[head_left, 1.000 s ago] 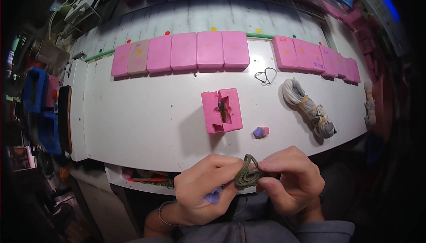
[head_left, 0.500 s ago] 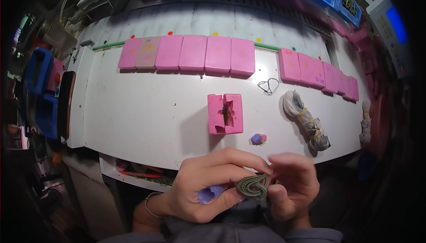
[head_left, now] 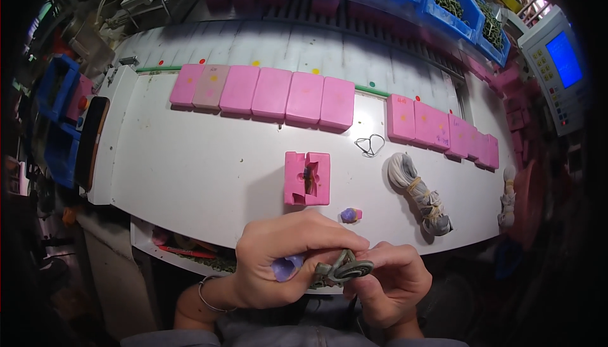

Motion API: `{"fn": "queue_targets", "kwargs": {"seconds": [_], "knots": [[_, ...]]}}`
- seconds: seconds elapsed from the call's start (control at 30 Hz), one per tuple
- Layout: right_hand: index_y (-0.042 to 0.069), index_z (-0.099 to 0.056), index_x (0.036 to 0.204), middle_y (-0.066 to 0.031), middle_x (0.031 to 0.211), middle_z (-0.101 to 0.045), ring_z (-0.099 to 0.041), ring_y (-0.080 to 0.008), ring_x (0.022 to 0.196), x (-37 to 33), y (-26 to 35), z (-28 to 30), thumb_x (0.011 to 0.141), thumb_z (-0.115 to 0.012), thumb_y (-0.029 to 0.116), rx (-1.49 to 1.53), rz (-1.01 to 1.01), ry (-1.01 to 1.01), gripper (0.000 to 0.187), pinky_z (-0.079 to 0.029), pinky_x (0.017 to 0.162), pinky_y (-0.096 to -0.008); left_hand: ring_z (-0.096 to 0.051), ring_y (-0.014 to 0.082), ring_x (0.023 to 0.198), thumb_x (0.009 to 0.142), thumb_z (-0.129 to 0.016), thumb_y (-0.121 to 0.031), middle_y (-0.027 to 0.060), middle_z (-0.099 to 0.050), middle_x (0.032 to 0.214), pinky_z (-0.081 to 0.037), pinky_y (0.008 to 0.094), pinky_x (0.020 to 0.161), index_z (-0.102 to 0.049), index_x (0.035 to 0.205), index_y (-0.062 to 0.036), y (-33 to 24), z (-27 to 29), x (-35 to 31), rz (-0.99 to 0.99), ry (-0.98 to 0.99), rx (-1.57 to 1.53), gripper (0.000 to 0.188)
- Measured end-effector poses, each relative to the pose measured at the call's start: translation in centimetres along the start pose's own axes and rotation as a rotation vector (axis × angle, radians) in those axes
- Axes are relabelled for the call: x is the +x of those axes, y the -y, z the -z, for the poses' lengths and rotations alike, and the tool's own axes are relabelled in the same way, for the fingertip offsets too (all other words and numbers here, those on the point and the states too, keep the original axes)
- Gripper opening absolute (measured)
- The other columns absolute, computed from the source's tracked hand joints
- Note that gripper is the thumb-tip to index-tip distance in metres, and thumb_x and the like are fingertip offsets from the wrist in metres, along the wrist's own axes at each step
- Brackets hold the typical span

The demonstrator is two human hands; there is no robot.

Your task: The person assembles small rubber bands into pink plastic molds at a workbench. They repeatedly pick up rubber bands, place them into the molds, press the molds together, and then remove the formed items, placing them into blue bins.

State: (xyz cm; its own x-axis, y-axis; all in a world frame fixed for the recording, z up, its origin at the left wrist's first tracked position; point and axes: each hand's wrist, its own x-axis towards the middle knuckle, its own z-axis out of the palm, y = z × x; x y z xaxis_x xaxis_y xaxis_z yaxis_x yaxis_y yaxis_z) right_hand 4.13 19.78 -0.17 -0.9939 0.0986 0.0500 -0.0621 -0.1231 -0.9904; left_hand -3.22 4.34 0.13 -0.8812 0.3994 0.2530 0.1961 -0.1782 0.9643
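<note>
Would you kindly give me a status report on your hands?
Left hand, right hand on green piece. Purple piece tucked in left hand. Nothing blocking; pink block stands beyond.

Light is falling from the upper right, glaring on a smooth white tabletop. A square, split pink block is casting a soft shadow leftward. The bare left hand, bare right hand and dark-green coiled piece are appearing fairly sharp. Fisheye distortion is bending outer edges — dim, blurry surroundings are sinking into black.
</note>
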Motion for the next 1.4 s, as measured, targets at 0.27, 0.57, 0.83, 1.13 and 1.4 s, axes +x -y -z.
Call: {"fn": "queue_targets", "kwargs": {"seconds": [0.27, 0.57, 0.83, 1.13, 1.4], "knots": [[-0.003, -0.048, 0.094, -0.0136, 0.074, -0.058, -0.056, -0.0126, 0.055, 0.0, -0.5, 0.1, 0.087, -0.062, 0.008, 0.024, -0.001, -0.006, 0.019, -0.045, 0.048, -0.0226, -0.064, 0.0182, 0.068, 0.073, -0.063, 0.004, 0.013, -0.066, 0.081, -0.051, 0.0258, 0.062, -0.067, 0.093, 0.004, -0.4, -0.3, -0.6, -0.028, -0.034, 0.224, 0.02], [-0.003, -0.049, 0.094, -0.0132, 0.073, -0.058, -0.055, -0.0117, 0.055, 0.3, -0.6, 0.1, 0.087, -0.062, 0.008, 0.04, -0.012, 0.02, 0.019, -0.044, 0.048, -0.0221, -0.065, 0.0176, 0.068, 0.072, -0.065, 0.004, 0.0117, -0.064, 0.08, -0.051, 0.0251, 0.061, -0.066, 0.097, 0.0037, -0.3, -0.5, -1.0, -0.068, -0.091, 0.285, 0.025], [-0.004, -0.05, 0.095, -0.0126, 0.072, -0.058, -0.055, -0.0116, 0.056, 0.5, -0.9, -0.1, 0.088, -0.061, 0.007, 0.053, -0.013, 0.052, 0.017, -0.044, 0.049, -0.0226, -0.064, 0.0165, 0.067, 0.07, -0.066, 0.004, 0.0101, -0.064, 0.078, -0.05, 0.0247, 0.06, -0.067, 0.096, 0.0017, -0.2, -0.4, -1.1, -0.057, -0.117, 0.321, 0.027], [-0.007, -0.052, 0.099, -0.0128, 0.077, -0.06, -0.056, -0.0117, 0.061, 1.4, -1.4, 0.4, 0.087, -0.06, 0.002, 0.132, -0.067, 0.103, 0.017, -0.046, 0.053, -0.0229, -0.061, 0.0184, 0.062, 0.069, -0.066, 0.003, 0.0097, -0.063, 0.071, -0.049, 0.0259, 0.057, -0.067, 0.092, 0.0007, 0.0, -0.5, -0.2, -0.119, -0.168, 0.48, 0.023], [-0.004, -0.057, 0.097, -0.0079, 0.08, -0.062, -0.06, -0.0098, 0.066, 7.6, 2.8, 3.9, 0.086, -0.062, -0.001, -0.051, -0.271, 0.306, 0.013, -0.047, 0.056, -0.0208, -0.047, 0.0087, 0.051, 0.08, -0.063, 0.003, 0.0051, -0.058, 0.065, -0.037, 0.0219, 0.047, -0.067, 0.095, 0.0018, 1.8, 0.1, -0.6, -0.185, -0.291, 0.454, 0.015]]}}
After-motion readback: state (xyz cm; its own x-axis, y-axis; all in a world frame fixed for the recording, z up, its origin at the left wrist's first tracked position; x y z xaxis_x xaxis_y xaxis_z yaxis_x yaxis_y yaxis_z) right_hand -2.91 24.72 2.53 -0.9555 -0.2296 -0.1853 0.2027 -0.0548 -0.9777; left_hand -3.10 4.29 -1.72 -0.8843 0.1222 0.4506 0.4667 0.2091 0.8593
